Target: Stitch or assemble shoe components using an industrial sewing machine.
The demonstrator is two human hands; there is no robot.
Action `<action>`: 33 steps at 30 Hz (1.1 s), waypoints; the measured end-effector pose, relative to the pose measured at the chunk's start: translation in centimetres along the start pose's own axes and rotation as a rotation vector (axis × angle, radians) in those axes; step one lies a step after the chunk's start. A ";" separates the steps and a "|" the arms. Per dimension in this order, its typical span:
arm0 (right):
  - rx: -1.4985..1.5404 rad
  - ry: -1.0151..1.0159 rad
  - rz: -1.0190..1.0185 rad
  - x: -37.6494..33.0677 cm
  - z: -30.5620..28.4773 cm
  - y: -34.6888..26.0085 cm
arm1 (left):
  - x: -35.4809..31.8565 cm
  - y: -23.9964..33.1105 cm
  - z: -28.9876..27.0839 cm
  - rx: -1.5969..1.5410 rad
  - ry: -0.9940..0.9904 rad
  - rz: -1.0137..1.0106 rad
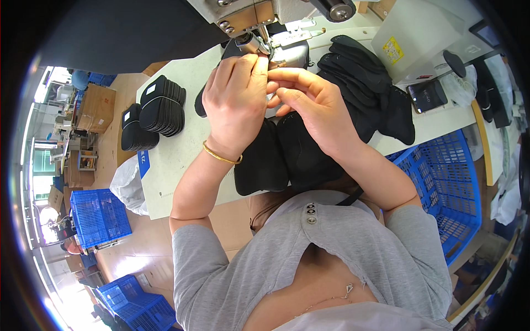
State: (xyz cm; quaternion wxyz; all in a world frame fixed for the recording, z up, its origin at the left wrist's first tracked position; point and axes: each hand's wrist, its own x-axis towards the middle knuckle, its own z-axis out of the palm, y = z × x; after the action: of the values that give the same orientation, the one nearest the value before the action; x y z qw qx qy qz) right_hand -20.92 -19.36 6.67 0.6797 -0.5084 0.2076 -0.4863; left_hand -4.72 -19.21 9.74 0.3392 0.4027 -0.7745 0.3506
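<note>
My left hand [236,95], with a gold bangle on its wrist, is closed with its fingertips right below the needle area of a sewing machine [248,25]. Beside it, my right hand [320,110] has its thumb and fingers bent together. A small whitish bit shows at its fingertips, too small to name. What either hand grips is hidden by the fingers. Black padded fabric pieces [262,163] lie under my wrists and over the table's near edge. More black pieces [356,71] are heaped right of the machine.
Two tied stacks of black pieces [162,105] stand on the white table [190,138] at the left. A phone [428,96] lies at the right. Below the table's right side is a blue plastic crate [441,187]; another blue crate [100,218] stands on the left floor.
</note>
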 end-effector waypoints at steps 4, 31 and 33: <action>0.007 0.007 0.027 0.0 0.1 0.1 | 0.3 0.9 -0.2 0.028 -0.098 -0.072; -0.483 0.034 -0.111 0.1 2.7 1.3 | 0.0 -1.8 -3.9 -0.136 -0.209 0.043; -0.385 0.054 -0.113 -0.1 2.5 1.3 | 0.1 -1.4 -3.8 -0.166 -0.193 0.017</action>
State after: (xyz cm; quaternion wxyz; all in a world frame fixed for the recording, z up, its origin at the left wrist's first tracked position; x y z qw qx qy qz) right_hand -18.47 -18.07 6.47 0.5359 -0.6266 0.2859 -0.4883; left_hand -2.58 -16.73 12.22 0.2922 0.3986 -0.8333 0.2477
